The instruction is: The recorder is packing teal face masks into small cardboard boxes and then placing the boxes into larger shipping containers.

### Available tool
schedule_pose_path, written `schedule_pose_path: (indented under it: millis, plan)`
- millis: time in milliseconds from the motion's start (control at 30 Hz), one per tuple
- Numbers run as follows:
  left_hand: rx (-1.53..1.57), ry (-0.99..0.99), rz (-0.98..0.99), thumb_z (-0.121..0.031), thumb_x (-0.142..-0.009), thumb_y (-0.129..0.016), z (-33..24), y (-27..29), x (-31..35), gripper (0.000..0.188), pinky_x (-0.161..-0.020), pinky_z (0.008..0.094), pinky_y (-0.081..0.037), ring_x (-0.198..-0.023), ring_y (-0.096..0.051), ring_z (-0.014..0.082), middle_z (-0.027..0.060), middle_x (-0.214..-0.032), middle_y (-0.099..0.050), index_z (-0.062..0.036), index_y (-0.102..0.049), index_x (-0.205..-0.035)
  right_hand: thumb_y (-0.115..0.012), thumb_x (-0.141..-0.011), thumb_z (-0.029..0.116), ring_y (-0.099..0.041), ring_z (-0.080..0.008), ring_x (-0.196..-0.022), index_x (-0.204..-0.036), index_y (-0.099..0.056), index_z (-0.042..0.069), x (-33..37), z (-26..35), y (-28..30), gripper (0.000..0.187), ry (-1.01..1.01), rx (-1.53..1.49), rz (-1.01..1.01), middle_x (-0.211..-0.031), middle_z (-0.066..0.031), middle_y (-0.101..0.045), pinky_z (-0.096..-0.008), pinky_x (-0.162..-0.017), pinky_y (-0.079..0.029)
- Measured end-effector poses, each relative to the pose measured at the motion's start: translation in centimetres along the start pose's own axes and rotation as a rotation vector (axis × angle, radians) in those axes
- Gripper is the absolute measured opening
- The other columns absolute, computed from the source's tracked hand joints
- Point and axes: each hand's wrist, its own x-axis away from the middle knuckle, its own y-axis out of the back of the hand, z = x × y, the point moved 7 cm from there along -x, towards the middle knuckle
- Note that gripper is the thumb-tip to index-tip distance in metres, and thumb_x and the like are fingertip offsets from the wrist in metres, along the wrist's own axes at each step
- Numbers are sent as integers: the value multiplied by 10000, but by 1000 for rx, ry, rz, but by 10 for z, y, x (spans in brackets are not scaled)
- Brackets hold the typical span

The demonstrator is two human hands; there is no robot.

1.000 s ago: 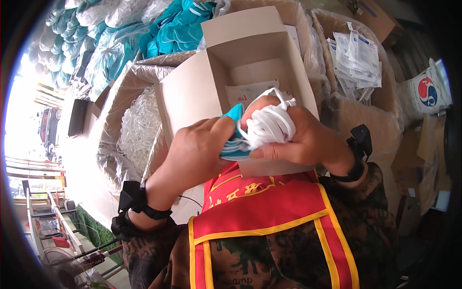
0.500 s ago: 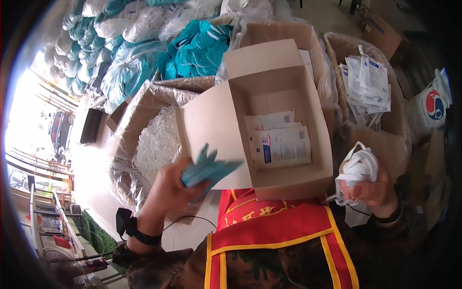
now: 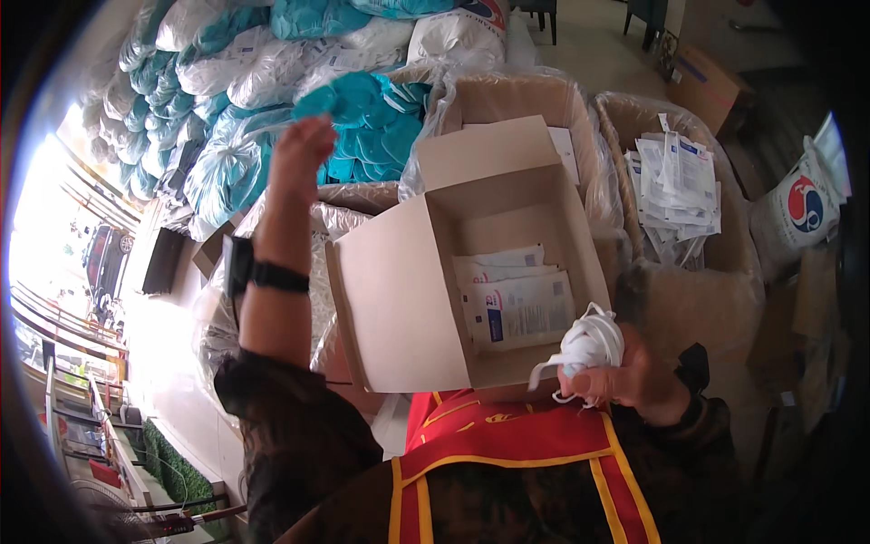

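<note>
At the far left a fan (image 3: pixel 100 499) is standing low, and a green strip (image 3: pixel 170 462) is running along the floor beside it. Filled plastic bags (image 3: pixel 222 177), teal and white, are piling up behind. A lined bin (image 3: pixel 222 331) is sitting partly hidden by the left forearm, with white strands (image 3: pixel 322 272) showing to the right of that arm. A dark strap (image 3: pixel 281 277) is circling the left wrist. The left hand (image 3: pixel 301 163) is hovering at the near left edge of a heap of flat teal pieces (image 3: pixel 381 136); its fingers are overlapping a piece from this angle, and I cannot tell whether they are gripping it.

In the middle an open carton (image 3: pixel 399 313) is resting in front of the red apron (image 3: pixel 507 440), its left flap spreading outward. At least 2 printed packets (image 3: pixel 521 308) are lying flat inside it. Behind the carton, another lined bin (image 3: pixel 517 98) is standing.

Near the carton's front right corner, the right hand (image 3: pixel 639 376) is gripping a white cord bundle (image 3: pixel 594 344), its fingers closing around it and a loose end hanging leftward. Farther right, a brown bin (image 3: pixel 698 295) is holding a heap of white packets (image 3: pixel 684 181), and a white sack (image 3: pixel 797 204) is leaning beside it.
</note>
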Motion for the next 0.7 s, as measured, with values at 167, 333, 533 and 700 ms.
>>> schedule_pose_path:
  millis: [167,333,533,700]
  plan:
    - [-57,61,344,-238,-901,-649,10,-70,149,249,-649,253,-501,-687,-618,132,90,-867,-674,-38,-607,-1043,-698,-844,143,-604,-103,-689,-967,-617,45,-31,-9,11,177,73,-52,-18,-809,-38,-641,-256,-624,-494]
    - [-195,-218,538,-229,-739,-827,-24,-113,246,813,-939,387,-476,-1178,-534,275,187,-1310,-479,-25,-374,-1382,-621,-924,256,-583,-98,-852,-1178,-536,52,-78,-12,-13,336,132,-163,5,-1012,-32,-596,-267,-745,-477]
    - [-545,-462,396,-88,-758,-713,-37,-119,275,676,-972,439,-450,-1227,-460,448,247,-1396,-361,-62,-415,-1365,-562,-943,465,-490,-71,-938,-1278,-472,35,-81,-33,-46,552,75,-163,331,-1099,-10,-530,-260,-803,-424]
    - [-421,-392,464,9,-736,-656,-35,-89,288,528,-921,418,-484,-1118,-553,389,155,-1245,-523,-77,-543,-1244,-651,-893,399,-516,-161,-1141,-1255,-490,0,-71,-23,-84,562,231,121,415,-1206,-67,-546,-301,-966,-419]
